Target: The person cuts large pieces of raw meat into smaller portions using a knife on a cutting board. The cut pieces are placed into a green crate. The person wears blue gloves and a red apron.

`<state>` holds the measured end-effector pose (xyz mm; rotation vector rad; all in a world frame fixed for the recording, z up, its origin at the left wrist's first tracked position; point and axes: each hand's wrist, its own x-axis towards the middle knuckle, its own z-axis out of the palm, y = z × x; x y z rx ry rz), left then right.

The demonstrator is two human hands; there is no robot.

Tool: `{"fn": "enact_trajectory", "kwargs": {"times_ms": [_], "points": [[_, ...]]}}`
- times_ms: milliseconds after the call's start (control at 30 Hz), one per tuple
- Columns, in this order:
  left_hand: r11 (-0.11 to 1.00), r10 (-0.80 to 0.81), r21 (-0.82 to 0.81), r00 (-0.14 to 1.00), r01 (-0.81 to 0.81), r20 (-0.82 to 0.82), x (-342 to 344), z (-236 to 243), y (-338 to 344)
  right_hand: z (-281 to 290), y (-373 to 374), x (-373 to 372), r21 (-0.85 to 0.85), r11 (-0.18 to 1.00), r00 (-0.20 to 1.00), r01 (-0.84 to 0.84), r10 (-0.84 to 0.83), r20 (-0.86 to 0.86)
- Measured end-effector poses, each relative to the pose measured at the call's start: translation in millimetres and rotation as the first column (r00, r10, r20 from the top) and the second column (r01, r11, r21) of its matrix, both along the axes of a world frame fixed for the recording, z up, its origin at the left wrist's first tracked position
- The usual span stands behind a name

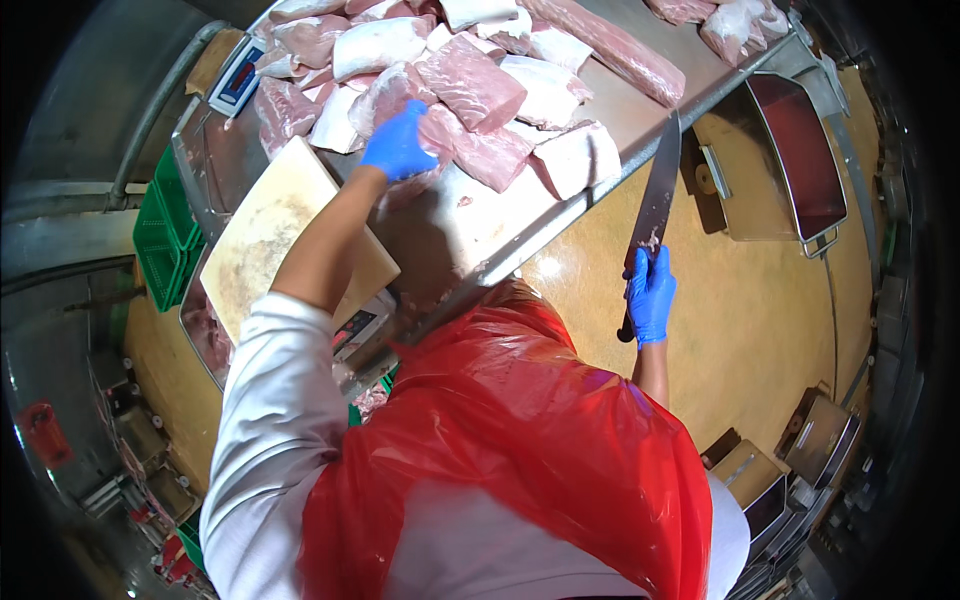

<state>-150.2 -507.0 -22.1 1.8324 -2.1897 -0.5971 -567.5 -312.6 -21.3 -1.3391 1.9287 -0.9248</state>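
Observation:
My left hand (398, 146), in a blue glove, reaches into the pile of raw meat on the metal table (405, 245). Its thumb and fingers close around the edge of a pink meat piece (438, 128); part of the grip is hidden. Thick cut blocks of meat (472, 84), some with white fat, lie heaped around it. Off the table's right edge, my right hand (650, 295), also gloved in blue, grips a large knife (656, 190) by its handle. The long blade points away from me, its tip near the end of a long loin (615, 48).
A white cutting board (265, 240) lies left of the pile, with a scale (360, 325) partly under it. A blue-and-white scale display (236, 76) stands at the far left. Green crates (167, 235) sit beyond the board. Right of the table stands a metal bin cart (760, 165).

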Motion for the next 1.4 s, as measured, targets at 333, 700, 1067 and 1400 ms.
{"fn": "enact_trajectory", "kwargs": {"times_ms": [333,700,1067,1400], "points": [[0.641,0.208,-0.105,0.304,-0.76,-0.93,92,128,159,36,-80,61,-0.249,0.871,0.906,-0.424,0.405,-0.125],[0.812,0.576,-0.03,0.808,-0.583,-0.121,237,95,238,78,-76,182,-0.26,0.605,0.659,-0.752,0.686,-0.31],[0.219,0.707,-0.412,0.435,-0.884,-0.558,139,58,415,80,0,266,-0.177,0.245,0.289,-0.953,0.91,-0.297],[-0.087,0.617,-0.463,0.317,-0.882,-0.72,108,36,383,113,66,476,-0.108,-0.226,-0.117,-0.968,0.789,-0.602]]}}
